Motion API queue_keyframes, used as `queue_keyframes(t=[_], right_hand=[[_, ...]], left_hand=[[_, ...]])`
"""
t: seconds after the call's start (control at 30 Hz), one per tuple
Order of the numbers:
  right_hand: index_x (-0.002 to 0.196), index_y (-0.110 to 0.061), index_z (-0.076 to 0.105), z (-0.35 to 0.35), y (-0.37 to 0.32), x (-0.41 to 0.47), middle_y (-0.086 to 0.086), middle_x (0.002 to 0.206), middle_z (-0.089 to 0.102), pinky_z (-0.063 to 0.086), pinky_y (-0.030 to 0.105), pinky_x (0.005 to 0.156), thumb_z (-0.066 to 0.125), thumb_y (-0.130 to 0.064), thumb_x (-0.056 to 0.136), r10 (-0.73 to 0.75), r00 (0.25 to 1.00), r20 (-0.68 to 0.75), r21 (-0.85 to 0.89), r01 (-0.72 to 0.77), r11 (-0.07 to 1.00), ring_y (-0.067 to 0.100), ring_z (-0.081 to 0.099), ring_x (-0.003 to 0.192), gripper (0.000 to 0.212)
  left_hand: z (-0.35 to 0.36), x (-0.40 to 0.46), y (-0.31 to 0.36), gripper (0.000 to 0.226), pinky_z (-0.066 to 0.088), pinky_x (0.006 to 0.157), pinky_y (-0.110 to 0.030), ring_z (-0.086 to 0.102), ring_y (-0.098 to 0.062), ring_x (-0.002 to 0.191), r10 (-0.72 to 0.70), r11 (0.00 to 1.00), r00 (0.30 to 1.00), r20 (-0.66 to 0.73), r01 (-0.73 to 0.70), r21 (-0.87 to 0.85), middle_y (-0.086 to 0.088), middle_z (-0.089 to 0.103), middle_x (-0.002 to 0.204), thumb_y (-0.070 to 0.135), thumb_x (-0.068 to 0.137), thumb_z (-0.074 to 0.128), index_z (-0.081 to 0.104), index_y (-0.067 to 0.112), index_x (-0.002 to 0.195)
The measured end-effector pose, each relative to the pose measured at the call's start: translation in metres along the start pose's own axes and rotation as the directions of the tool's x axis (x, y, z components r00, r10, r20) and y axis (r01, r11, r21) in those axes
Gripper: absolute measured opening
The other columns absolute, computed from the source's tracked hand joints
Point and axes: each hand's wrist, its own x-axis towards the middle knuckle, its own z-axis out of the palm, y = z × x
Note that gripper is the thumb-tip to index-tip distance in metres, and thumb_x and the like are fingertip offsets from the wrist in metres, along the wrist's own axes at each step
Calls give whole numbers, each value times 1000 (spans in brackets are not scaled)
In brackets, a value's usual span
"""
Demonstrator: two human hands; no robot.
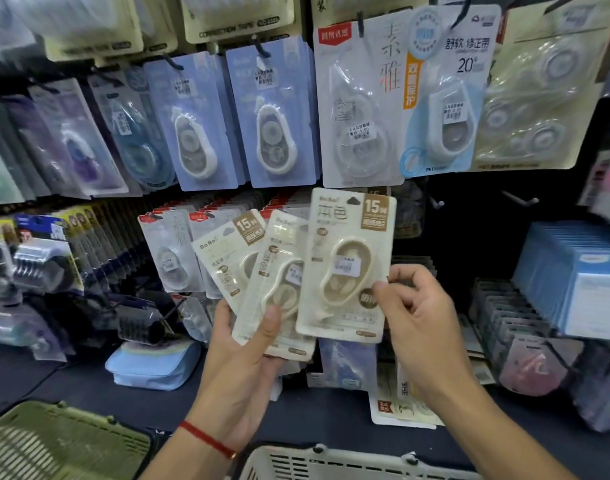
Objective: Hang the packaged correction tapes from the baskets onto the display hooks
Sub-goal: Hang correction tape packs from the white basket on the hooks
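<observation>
My left hand [243,355] grips a fanned stack of beige correction tape packs [262,271], thumb pressed on the front. My right hand [417,317] pinches the right edge of the frontmost beige pack [348,265] and holds it upright just ahead of the fan. Two bare display hooks [438,202] [521,199] stick out of the dark panel to the right of that pack. A white basket [331,462] sits at the bottom centre, and a green basket [54,441] at the bottom left.
Blue and white tape packs [272,112] hang in rows above. More hanging packs [172,251] fill the left. A blue box stack [573,278] stands on the right. A light blue pouch [154,365] and loose packs [397,407] lie on the dark shelf.
</observation>
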Motion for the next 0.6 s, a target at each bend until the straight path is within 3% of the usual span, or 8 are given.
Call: queue_keyframes(t=[0.07,0.2,0.33,0.43,0.6], right_hand=[[103,-31,60,-8,-1,5,1,81,78,53,58,67,61,-29,105,4,996,-86,-65,-10,998,43,64,77,2],[104,-34,62,-17,-2,12,2,81,78,58,59,74,63,-34,102,-10,994,-113,-148,-7,989,40,67,80,2],[104,-34,64,-19,-3,17,-15,83,80,61,45,74,67,-33,101,-16,995,-98,-170,-1,985,10,75,78,5],[104,-31,66,-20,-4,17,-13,82,80,62,46,76,69,-30,99,-18,996,-92,-180,1,984,12,77,79,6],[101,-30,67,-21,0,18,-17,80,79,51,21,66,71,-26,96,-43,988,-151,-226,8,974,0,73,74,7]], left_hand=[[-7,2,4,53,64,74,-43,72,-30,117,40,999,998,-51,-38,30,-4,72,132,14,91,67,52,22,140],[-17,4,9,56,64,77,-43,73,-29,116,90,991,991,-103,-78,108,-2,72,132,17,87,72,52,22,139],[-20,2,12,57,64,75,-43,74,-28,113,138,978,985,-103,-120,168,-1,72,132,19,85,75,53,25,136],[-21,1,14,60,64,84,-47,73,-28,116,190,969,974,-120,-166,181,-2,72,133,20,81,78,53,25,136],[-22,-2,15,58,54,100,-56,71,-29,119,246,943,957,-152,-201,265,-3,72,131,31,73,85,61,30,126]])
